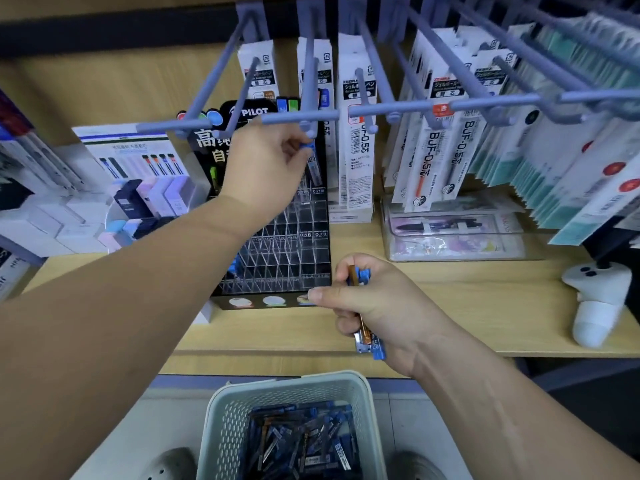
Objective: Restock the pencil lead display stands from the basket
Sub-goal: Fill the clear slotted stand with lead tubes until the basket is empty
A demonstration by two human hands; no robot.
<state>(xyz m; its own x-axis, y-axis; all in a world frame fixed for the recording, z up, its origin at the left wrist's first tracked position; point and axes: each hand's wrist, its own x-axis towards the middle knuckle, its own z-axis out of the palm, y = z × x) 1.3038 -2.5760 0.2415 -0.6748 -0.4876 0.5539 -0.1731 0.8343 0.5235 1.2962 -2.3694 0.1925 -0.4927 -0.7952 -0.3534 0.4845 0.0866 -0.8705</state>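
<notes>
**Loading the top-right slots, one case at a time**

Nearest me, on the floor by my feet: basket, a deep heap of lead cases inside, mostly blue with a few orange. Plenty of stock left.

Right hand above the desk edge, just beside the lower right corner of the display stand. Fingers curled round a small bundle of cases, blue ends poking out below the palm, thumb stretched out toward the stand. This is my feeder supply.

The stand's clear compartments look almost all empty; one blue case shows low on the left side. Early in the job, I judge.

Left hand up at the stand's upper right, pinching a single case between thumb and fingertips, blue cap up, body hanging roughly upright over the row labelled 0.5HB and 0.7HB. Not yet seated; which slot it hangs over I cannot tell.

A peg hook crosses just above the knuckles, with refill packs hanging behind.

Next: check the case's grade against the label, lower it straight into the matching slot, let go, then draw the hand out low under the hook and take another case from the bundle.
</notes>
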